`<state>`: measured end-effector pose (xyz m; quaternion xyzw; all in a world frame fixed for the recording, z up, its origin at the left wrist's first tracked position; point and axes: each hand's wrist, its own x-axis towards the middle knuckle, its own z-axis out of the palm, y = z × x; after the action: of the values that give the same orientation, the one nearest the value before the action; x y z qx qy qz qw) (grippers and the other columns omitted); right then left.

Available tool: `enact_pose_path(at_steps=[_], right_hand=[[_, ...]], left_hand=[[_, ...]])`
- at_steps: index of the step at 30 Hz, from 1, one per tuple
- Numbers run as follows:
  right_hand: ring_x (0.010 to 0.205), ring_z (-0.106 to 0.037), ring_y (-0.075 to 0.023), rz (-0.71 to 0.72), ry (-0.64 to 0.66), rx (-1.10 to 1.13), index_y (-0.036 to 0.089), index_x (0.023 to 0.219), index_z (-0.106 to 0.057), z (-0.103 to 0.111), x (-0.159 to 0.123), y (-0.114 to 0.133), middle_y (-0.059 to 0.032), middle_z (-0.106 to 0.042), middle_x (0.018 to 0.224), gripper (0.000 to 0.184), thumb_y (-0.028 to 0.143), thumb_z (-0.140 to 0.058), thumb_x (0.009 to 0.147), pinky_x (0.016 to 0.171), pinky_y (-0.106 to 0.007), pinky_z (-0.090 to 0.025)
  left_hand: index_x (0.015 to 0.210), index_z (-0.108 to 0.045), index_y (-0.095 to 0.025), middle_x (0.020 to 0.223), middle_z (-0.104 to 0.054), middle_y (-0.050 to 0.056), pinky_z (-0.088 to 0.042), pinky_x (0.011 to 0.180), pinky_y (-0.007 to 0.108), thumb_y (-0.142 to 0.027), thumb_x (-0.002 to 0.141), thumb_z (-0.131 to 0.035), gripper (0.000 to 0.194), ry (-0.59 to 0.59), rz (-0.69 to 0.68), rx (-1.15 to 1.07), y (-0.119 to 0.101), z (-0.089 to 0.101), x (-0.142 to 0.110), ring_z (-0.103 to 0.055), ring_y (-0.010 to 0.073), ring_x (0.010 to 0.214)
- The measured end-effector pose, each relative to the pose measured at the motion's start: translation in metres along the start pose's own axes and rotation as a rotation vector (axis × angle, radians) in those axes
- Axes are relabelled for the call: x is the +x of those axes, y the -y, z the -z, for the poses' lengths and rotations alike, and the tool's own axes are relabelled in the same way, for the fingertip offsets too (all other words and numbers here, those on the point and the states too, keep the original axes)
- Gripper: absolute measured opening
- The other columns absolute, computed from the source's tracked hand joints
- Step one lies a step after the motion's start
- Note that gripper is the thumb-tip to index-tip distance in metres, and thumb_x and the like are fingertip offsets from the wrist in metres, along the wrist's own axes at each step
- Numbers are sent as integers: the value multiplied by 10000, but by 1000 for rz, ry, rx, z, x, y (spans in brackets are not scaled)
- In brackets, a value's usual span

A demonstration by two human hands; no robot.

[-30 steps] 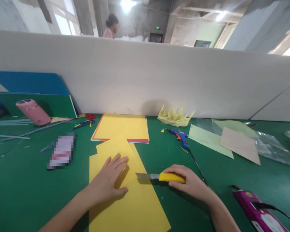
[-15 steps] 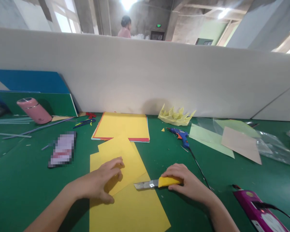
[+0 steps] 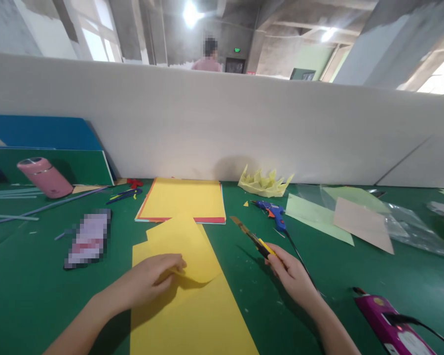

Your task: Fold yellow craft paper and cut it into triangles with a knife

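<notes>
Since the frame half a second ago, the knife (image 3: 257, 240) has swung off the yellow paper, its blade turning from nine o'clock to about ten, and the left hand (image 3: 157, 273) has closed on the upper yellow sheet (image 3: 190, 241), whose near edge now curls up.

That sheet lies on the larger lower yellow sheet (image 3: 192, 325), and its far end reaches over the near edge of the paper stack (image 3: 187, 199) at twelve o'clock. The left forearm comes in from between seven and eight o'clock, palm down, wrist slightly bent, the fingers narrowed in a pinch with the lifted edge between them and the thumb.

The right hand (image 3: 286, 271), between three and four o'clock of the sheet, is curled around the yellow-and-black handle, its forearm slanting in from between four and five. The blade is tilted over the green bench (image 3: 52, 296), apart from the paper.

Farther out, a blue glue gun (image 3: 272, 209) lies at two o'clock, a spiky pale-yellow paper piece (image 3: 264, 186) between one and two, a magenta power strip (image 3: 392, 320) near four, a pixelated flat object (image 3: 91, 239) at nine and a pink bottle (image 3: 46, 178) at ten.
</notes>
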<state>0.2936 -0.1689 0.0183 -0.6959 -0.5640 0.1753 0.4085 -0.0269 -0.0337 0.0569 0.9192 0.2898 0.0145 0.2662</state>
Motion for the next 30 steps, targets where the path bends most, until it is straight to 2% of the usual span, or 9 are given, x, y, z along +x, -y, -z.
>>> enact_pose_path(at_steps=[4,8,11,14,17,24,27,30], right_hand=[[605,-620,-207,-44,-90,-38,140,1027,-690,1,1,-2,-63,-670,682,530,548,-397,855,555,-292,-502],[725,-655,-234,-10,-119,-61,176,991,-719,3,-1,-3,-83,-710,791,478,535,-433,858,644,-315,-518],[829,-651,-229,138,50,-43,221,1022,-722,4,-3,1,-85,-709,915,383,480,-481,875,734,-326,-508],[785,-631,-190,249,307,-51,259,1080,-701,3,-4,8,-62,-678,893,300,405,-571,852,716,-295,-495],[809,-613,-181,278,423,-99,258,1138,-667,0,-5,14,-53,-647,903,317,286,-593,831,738,-287,-479],[879,-592,-192,317,423,-220,249,1200,-614,-2,-9,18,-74,-619,995,389,194,-510,829,759,-293,-464],[908,-584,-202,316,436,-315,248,1230,-591,-1,-10,19,-85,-611,1031,428,168,-484,824,764,-302,-463],[915,-578,-208,302,446,-368,248,1251,-572,-1,-12,24,-92,-603,1052,447,148,-453,831,757,-309,-462]], left_hand=[[1106,-576,-240,1160,-655,50,-475,874,328,-353,907,-358,316,-82,98,-22,6,-5,4,-611,232,1049],[1060,-561,-229,995,-688,53,-493,759,308,-429,919,-311,350,-171,174,-47,9,-8,7,-648,227,894],[1045,-554,-228,910,-691,43,-490,722,299,-440,917,-298,356,-230,198,-53,10,-10,9,-653,224,843],[1069,-546,-208,887,-697,54,-490,711,306,-453,904,-291,390,-262,243,-36,8,-10,9,-658,235,838],[1050,-561,-196,865,-698,61,-485,694,304,-473,893,-279,425,-255,259,-17,3,-7,9,-660,239,814],[1053,-595,-199,939,-711,66,-486,683,294,-452,899,-302,417,-217,221,15,-3,-6,8,-663,236,830],[1025,-630,-234,1044,-703,42,-496,749,294,-493,862,-430,365,-133,168,-27,-3,-2,5,-657,234,911],[1031,-646,-255,1125,-684,30,-480,864,317,-564,780,-557,408,-85,85,-91,-6,4,2,-627,247,1018]])
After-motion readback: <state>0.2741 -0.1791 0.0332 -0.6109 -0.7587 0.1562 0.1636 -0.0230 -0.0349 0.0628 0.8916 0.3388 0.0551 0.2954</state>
